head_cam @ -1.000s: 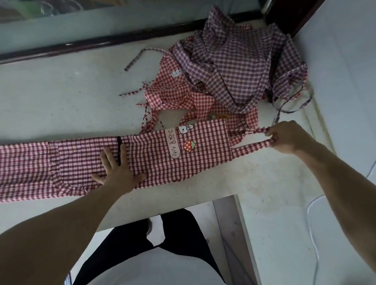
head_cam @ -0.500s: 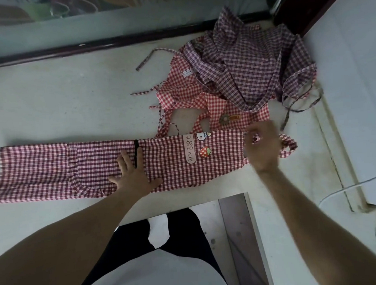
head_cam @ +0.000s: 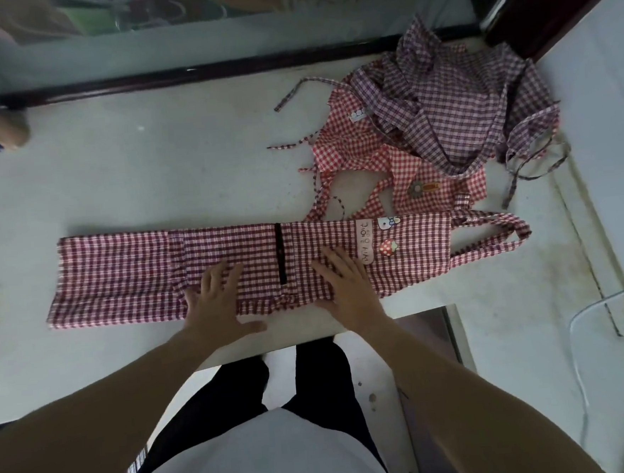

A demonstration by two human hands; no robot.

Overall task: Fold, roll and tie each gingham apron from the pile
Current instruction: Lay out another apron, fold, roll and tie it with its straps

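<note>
Lying as a long narrow band across the middle of the frame, the folded red gingham apron (head_cam: 128, 275) has its long axis running left to right on the pale surface (head_cam: 143, 174). Its hem end points to the left of the frame; its bib end, bearing a strawberry patch (head_cam: 389, 247) and a cartoon patch (head_cam: 388, 222), points right, where the neck loop (head_cam: 502, 230) extends flat toward the right side. A dark vertical strip (head_cam: 281, 255) crosses the band near its middle.

Both hands lie flat on the cloth, fingers straight and spread, gripping nothing. The left hand (head_cam: 213, 298) presses left of the dark strip, its thumb reaching off the cloth onto the bare surface; the right hand (head_cam: 347, 283) presses right of the strip, just beside the printed label (head_cam: 364, 242). The hands are apart, with the strip between them.

The pile (head_cam: 438, 116) of unfolded aprons sits in the upper right of the frame: purple gingham on top, red gingham beneath, with loose ties (head_cam: 304, 89) trailing left. Its lower edge touches the band's upper edge near the bib.

The band's lower edge lies near the front edge of the surface, which steps back at lower centre. Bare surface spreads above the band in the upper left. A dark rail (head_cam: 181, 77) bounds the far edge.
</note>
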